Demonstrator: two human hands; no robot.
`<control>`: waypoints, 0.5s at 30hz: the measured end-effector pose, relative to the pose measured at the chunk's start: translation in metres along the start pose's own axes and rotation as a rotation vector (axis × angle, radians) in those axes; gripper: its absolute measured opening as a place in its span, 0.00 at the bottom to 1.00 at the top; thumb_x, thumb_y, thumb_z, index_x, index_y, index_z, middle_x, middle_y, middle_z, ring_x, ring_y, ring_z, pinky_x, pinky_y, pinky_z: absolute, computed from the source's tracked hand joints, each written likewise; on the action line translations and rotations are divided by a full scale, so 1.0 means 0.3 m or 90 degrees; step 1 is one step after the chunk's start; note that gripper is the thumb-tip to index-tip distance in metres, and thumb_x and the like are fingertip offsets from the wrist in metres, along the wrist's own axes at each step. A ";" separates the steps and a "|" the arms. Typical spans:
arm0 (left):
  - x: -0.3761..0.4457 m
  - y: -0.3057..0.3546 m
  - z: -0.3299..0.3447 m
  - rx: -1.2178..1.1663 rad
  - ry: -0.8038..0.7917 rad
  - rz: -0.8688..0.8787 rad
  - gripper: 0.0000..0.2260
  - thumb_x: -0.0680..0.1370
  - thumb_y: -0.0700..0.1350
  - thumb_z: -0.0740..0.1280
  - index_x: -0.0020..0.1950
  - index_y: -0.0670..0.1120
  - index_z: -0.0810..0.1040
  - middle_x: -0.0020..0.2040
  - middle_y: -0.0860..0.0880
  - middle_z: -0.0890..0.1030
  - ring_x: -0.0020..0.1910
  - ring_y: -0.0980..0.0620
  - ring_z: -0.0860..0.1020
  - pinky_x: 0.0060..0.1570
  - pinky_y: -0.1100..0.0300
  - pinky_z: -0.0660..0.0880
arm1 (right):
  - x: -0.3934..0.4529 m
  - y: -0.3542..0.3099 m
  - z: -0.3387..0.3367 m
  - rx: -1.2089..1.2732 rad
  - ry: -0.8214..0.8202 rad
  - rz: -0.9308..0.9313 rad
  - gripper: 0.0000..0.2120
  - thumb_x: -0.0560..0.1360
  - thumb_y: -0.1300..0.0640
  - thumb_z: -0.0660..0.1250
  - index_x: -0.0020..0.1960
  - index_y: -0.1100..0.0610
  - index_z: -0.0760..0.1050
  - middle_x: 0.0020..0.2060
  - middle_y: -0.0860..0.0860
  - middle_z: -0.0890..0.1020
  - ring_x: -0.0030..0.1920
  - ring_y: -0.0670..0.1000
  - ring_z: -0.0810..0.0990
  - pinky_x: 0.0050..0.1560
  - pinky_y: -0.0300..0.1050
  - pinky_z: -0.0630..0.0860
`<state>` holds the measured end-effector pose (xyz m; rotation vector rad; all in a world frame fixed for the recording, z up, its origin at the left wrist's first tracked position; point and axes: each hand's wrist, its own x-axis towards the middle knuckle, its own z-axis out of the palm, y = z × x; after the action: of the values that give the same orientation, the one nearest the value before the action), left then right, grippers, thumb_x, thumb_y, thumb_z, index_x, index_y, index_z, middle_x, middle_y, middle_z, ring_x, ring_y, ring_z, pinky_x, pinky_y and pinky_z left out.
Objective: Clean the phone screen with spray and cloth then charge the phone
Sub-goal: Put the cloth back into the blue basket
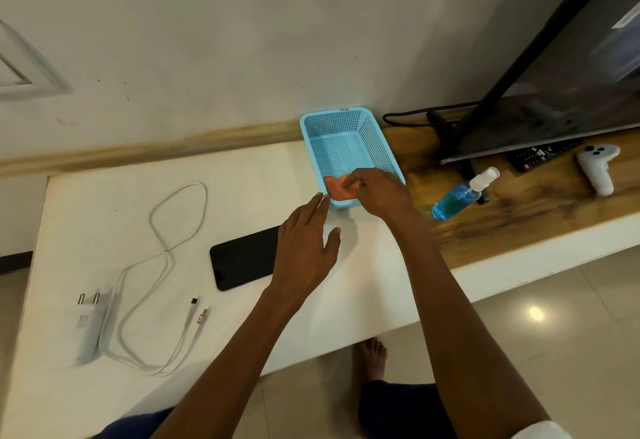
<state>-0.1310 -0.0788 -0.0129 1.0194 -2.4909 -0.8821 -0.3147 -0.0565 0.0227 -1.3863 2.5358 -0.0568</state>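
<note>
Centre frame, right hand (375, 189) pinches orange cloth (337, 190) inside perforated blue plastic basket (341, 137); left hand (304, 248) fingers straight, steadying the rim. Lift the cloth straight out.

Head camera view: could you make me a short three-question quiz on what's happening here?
1. True or false: the right hand pinches the orange cloth inside the blue basket.
2. The spray bottle lies: A) in the basket B) on the wooden shelf C) on the phone.
3. Fill in: the left hand is ___, holding nothing.

Key: 1 true; 2 B; 3 open.
</note>
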 end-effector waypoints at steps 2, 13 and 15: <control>0.000 -0.003 0.002 -0.003 0.000 -0.003 0.26 0.81 0.53 0.63 0.77 0.47 0.64 0.75 0.48 0.68 0.73 0.48 0.67 0.72 0.56 0.59 | 0.012 -0.010 0.003 0.101 0.027 0.065 0.12 0.80 0.59 0.61 0.61 0.49 0.75 0.57 0.52 0.80 0.52 0.54 0.79 0.50 0.46 0.77; 0.004 -0.019 0.000 0.021 -0.018 -0.001 0.26 0.82 0.54 0.60 0.78 0.52 0.60 0.79 0.53 0.60 0.76 0.49 0.61 0.73 0.54 0.57 | 0.097 0.001 -0.084 0.731 -0.003 0.170 0.06 0.76 0.65 0.69 0.50 0.56 0.80 0.50 0.55 0.84 0.40 0.50 0.84 0.37 0.40 0.81; 0.003 -0.019 0.001 0.018 -0.019 0.002 0.26 0.82 0.54 0.61 0.78 0.51 0.60 0.79 0.52 0.60 0.76 0.49 0.61 0.73 0.54 0.57 | 0.106 0.013 -0.090 0.783 -0.018 0.175 0.08 0.76 0.66 0.69 0.47 0.53 0.79 0.46 0.55 0.84 0.36 0.49 0.85 0.35 0.41 0.81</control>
<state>-0.1287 -0.0824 -0.0168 1.0190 -2.5355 -0.8702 -0.3406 -0.0830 0.0418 -0.5115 1.9106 -1.2553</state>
